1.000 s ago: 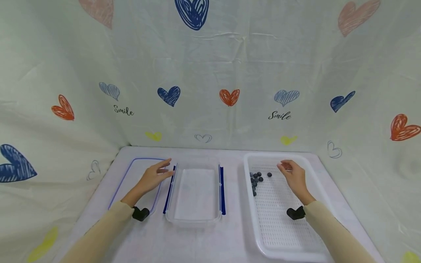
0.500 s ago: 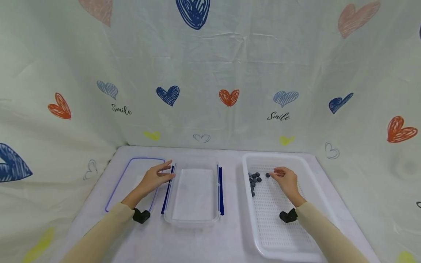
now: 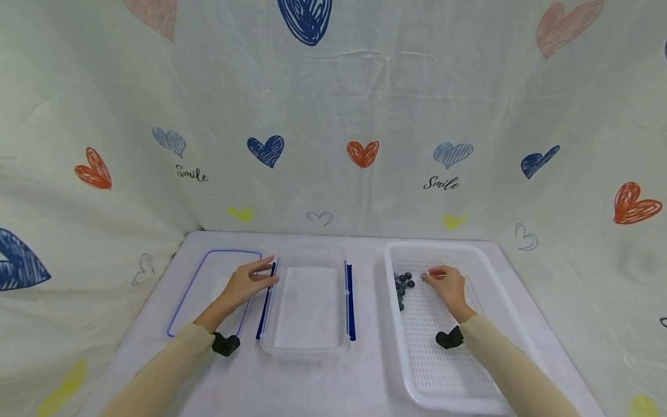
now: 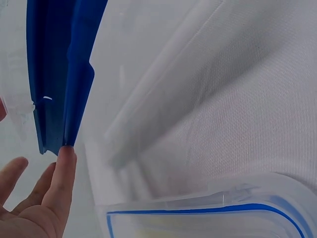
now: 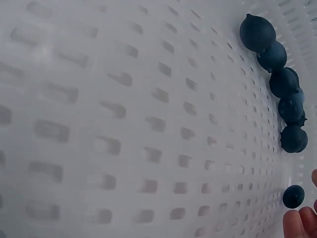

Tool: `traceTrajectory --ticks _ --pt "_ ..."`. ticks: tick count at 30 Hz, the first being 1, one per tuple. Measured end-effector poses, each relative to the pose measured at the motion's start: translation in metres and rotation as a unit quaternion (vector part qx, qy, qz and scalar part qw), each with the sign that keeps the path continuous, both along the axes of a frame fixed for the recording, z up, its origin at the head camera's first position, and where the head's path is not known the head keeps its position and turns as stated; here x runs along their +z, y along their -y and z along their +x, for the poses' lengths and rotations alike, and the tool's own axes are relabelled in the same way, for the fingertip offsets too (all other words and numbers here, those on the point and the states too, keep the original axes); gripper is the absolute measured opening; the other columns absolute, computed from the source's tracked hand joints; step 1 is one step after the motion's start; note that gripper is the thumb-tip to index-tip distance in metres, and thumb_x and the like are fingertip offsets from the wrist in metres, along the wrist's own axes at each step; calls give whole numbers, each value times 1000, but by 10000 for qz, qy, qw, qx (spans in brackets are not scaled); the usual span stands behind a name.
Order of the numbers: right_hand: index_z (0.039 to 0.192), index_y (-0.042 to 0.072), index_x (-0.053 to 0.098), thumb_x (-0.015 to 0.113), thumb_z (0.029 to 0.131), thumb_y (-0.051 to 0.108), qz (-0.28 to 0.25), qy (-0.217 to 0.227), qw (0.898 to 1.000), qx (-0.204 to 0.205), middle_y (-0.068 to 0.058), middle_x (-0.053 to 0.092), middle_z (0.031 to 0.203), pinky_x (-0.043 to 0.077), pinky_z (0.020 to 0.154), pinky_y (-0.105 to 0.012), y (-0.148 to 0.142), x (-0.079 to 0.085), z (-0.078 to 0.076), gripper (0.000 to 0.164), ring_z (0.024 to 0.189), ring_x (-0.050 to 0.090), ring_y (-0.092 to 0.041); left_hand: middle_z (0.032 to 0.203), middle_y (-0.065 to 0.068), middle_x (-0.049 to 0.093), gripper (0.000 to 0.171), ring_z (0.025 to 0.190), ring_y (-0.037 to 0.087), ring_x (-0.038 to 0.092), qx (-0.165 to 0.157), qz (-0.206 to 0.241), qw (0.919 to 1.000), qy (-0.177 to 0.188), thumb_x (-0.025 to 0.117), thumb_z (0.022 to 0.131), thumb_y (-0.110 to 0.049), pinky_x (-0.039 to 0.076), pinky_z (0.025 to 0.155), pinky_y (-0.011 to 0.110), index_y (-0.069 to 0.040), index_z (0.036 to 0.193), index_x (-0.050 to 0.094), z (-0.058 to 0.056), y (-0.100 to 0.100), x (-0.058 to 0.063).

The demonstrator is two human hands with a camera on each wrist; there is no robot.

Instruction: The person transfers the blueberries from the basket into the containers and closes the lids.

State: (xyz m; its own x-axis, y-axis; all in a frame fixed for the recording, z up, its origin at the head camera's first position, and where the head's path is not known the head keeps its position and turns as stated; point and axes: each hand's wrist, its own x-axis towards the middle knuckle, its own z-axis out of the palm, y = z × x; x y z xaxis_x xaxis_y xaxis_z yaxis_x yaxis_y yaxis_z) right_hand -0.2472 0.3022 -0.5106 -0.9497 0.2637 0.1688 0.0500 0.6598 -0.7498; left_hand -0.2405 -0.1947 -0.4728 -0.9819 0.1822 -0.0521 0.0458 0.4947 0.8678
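In the head view my right hand [image 3: 449, 289] reaches down into a white perforated tray [image 3: 453, 370]. Its thumb and fingers come together around a single blueberry, which they cover there. The right wrist view shows that blueberry [image 5: 293, 197] at the fingertips [image 5: 292, 223]. Several other blueberries [image 3: 403, 285] lie against the tray's left wall. My left hand [image 3: 245, 285] is at the left side of a clear plastic box [image 3: 307, 350], fingers extended and spread. One fingertip [image 4: 67, 151] touches the end of the box's blue side clip [image 4: 52, 74] in the left wrist view.
Flat on the table to the left lies a clear lid with a blue seal [image 3: 182, 298], partly behind my left forearm. Another blue clip [image 3: 351, 301] hangs at the box's right side. A heart-patterned curtain [image 3: 333, 104] closes off the back.
My right hand has moved left and down to the lone blueberry, and its fingers have closed in around it. The left hand stays at the box's edge.
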Motion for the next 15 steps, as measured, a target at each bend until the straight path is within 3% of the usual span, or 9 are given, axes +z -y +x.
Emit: traceTrajectory --ticks 7,15 --pt "99 -11 70 81 82 7 -40 -78 9999 -107 -24 71 93 50 59 -16 4 -8 -3 27 89 69 -39 144 23 51 63 119 39 59 30 -134 9999 -13 71 94 -30 51 99 53 -8 148 48 1 -1 -1" --pt "97 -11 70 80 82 5 -10 -61 10000 -76 -23 71 91 46 58 -13 6 -10 -4 24 86 69 -38 145 20 50 58 119 37 60 6 -67 10000 53 69 96 -28 51 99 50 -5 146 51 1 -1 0"
